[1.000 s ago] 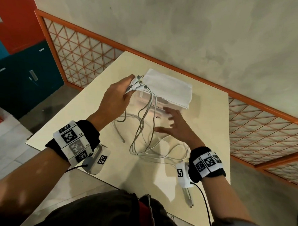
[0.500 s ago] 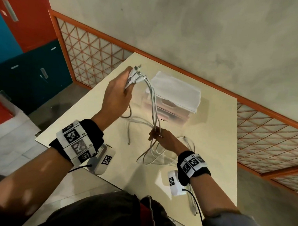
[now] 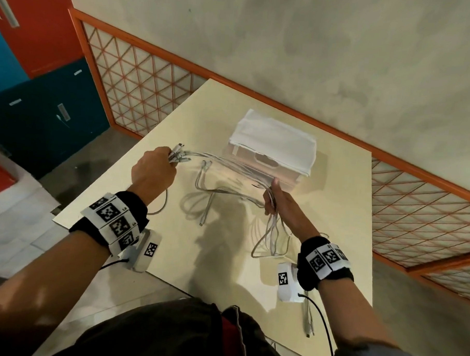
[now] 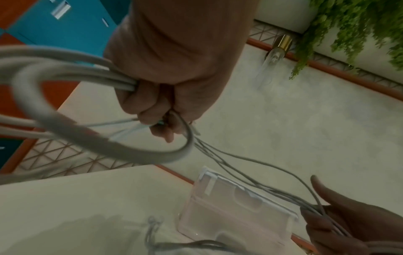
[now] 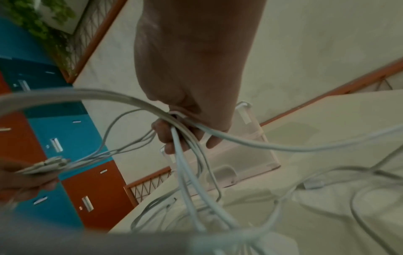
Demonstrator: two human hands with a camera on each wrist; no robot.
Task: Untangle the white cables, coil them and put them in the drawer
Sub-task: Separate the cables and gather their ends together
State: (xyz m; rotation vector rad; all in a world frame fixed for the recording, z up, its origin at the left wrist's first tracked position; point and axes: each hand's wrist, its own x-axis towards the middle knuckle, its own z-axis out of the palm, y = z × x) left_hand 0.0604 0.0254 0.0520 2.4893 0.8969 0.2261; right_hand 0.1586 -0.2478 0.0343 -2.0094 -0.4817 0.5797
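Several white cables (image 3: pixel 229 164) stretch between my two hands above the cream table (image 3: pixel 182 121). My left hand (image 3: pixel 154 171) grips their plug ends in a bunch at the left; the left wrist view shows its fingers (image 4: pixel 152 110) curled round them. My right hand (image 3: pixel 274 198) grips the same cables (image 5: pixel 183 155) further along, thumb up, just in front of the drawer box. Loose loops (image 3: pixel 268 241) hang below that hand, and other cable lengths (image 3: pixel 200 203) lie on the table. The small clear drawer box (image 3: pixel 267 163) with a white cloth (image 3: pixel 276 138) on top stands behind.
An orange lattice railing (image 3: pixel 141 77) runs behind the table along a grey wall. Blue and red lockers (image 3: pixel 43 110) stand at the left. One more cable end (image 3: pixel 309 323) lies at the near table edge. A plant (image 4: pixel 357 25) hangs on the wall.
My left hand has come down and to the left with the plug ends. My right hand has slid right along the cables, drawing them out almost level between the hands.
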